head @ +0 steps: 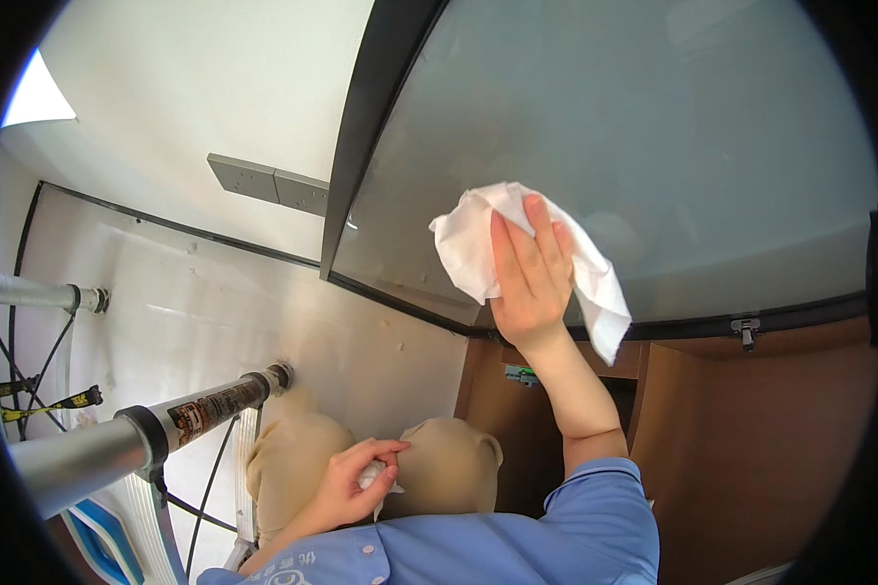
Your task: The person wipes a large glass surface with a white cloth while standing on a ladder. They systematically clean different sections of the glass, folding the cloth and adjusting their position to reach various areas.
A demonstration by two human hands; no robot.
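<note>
My right hand [533, 289] presses a white cloth [464, 241] with spread fingers against a dark-framed glass panel [666, 168]. Part of the cloth covers some fingertips, and one end hangs down to the right of the wrist. My left hand [358, 479] rests low by my knees, its fingers curled around a crumpled white cloth or tissue [371, 475]. Most of that piece is hidden inside the hand.
A metal telescopic ladder [212, 409] stands at the left. Double wall sockets [267, 184] sit left of the panel's black frame [355, 131]. Below the glass is a brown wooden cabinet [761, 439] with a metal latch [746, 333] above it.
</note>
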